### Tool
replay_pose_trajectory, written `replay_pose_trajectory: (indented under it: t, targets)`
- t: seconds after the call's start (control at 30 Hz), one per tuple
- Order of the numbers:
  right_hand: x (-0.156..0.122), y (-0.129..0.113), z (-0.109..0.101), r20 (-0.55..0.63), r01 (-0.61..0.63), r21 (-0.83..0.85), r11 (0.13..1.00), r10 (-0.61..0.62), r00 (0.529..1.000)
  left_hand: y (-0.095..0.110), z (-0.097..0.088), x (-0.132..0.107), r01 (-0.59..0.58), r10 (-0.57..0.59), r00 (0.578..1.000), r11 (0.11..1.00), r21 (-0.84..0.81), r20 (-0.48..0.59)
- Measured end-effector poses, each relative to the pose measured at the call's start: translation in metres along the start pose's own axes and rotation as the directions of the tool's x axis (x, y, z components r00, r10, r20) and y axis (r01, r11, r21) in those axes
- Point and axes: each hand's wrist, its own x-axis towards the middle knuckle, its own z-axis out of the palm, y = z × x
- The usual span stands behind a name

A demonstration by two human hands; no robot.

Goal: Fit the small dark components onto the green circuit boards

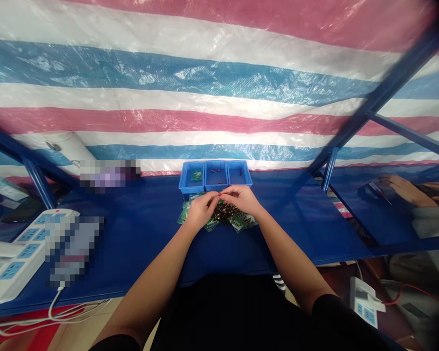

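My left hand [202, 210] and my right hand [243, 198] meet fingertip to fingertip in front of the blue bins. Both are closed in a pinch; whatever sits between the fingertips is too small to make out. Under them lies a pile of small dark and brassy metal parts [225, 213]. Green circuit boards, or packets of them [241, 223], spread around that pile on both sides. Just beyond my fingers stand three joined blue bins: the left bin [183, 183] holds some green pieces, the middle bin [215, 188] and the right bin [246, 184] a few small parts.
On the blue table [139, 243], a white power strip [54, 219] and a blurred device [76, 248] with a cable lie at the left. Blue metal posts [351, 131] rise on both sides before a striped tarp [205, 73]. At right, another person's hand [398, 187] is visible.
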Motion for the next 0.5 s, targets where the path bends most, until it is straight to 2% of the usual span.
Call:
replay_pose_trajectory:
  t: [0.13,0.5]
  targets:
    - [0.0003,0.0036,0.0009,-0.033,0.020,0.003,1.000,-0.020,0.999,0.0002,0.0000,-0.0003,0.028,-0.028,0.999,1.000,0.008,0.023]
    - [-0.0007,-0.0007,-0.0025,-0.001,0.021,-0.045,0.999,-0.021,1.000,0.0022,0.0005,-0.0011,0.021,-0.021,1.000,1.000,-0.013,-0.005]
